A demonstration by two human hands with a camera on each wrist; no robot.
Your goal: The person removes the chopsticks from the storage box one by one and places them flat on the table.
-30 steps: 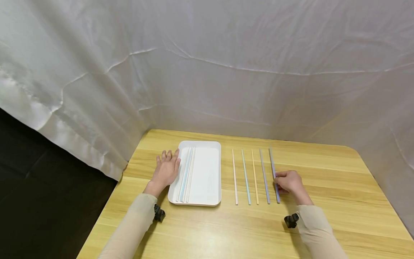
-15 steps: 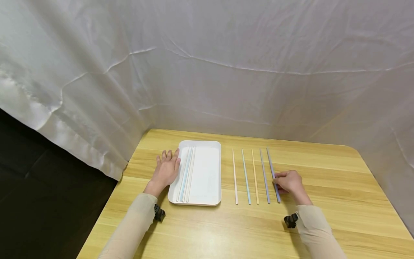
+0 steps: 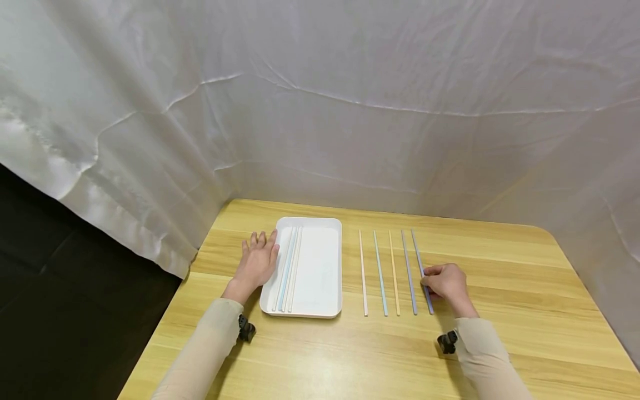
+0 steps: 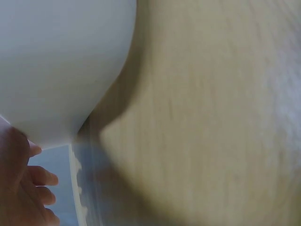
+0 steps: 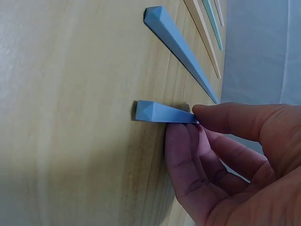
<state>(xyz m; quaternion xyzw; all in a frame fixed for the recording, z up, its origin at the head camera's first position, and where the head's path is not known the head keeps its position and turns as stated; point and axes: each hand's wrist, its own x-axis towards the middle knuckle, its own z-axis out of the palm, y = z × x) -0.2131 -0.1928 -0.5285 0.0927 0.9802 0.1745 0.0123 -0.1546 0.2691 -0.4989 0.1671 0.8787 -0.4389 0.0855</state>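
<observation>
In the head view, the right hand [image 3: 446, 281] pinches a purple-blue chopstick [image 3: 417, 250] between thumb and fingers, at the right end of a row. Seen from the right wrist, that chopstick [image 5: 153, 111] has its square thick end low over the wood, and the thumb [image 5: 230, 117] presses on its upper face. Just left of it lies a second purple-blue chopstick [image 3: 409, 272]. The left hand [image 3: 257, 264], fingers straight and spread, rests at the left rim of a white tray [image 3: 320, 266]. Several pale chopsticks [image 3: 286, 272] lie lengthwise along the tray's left side.
Between tray and purple-blue pair lie a yellow chopstick [image 3: 394, 272], a light-blue one [image 3: 380, 272] and a pink one [image 3: 363, 272], spaced side by side. A pale curtain [image 3: 350, 155] hangs behind the wooden table [image 3: 360, 355].
The far end of the rightmost chopstick has swung left, closer to its neighbour. The right hand has shifted very slightly left with it, while the left hand has stayed at the tray.
</observation>
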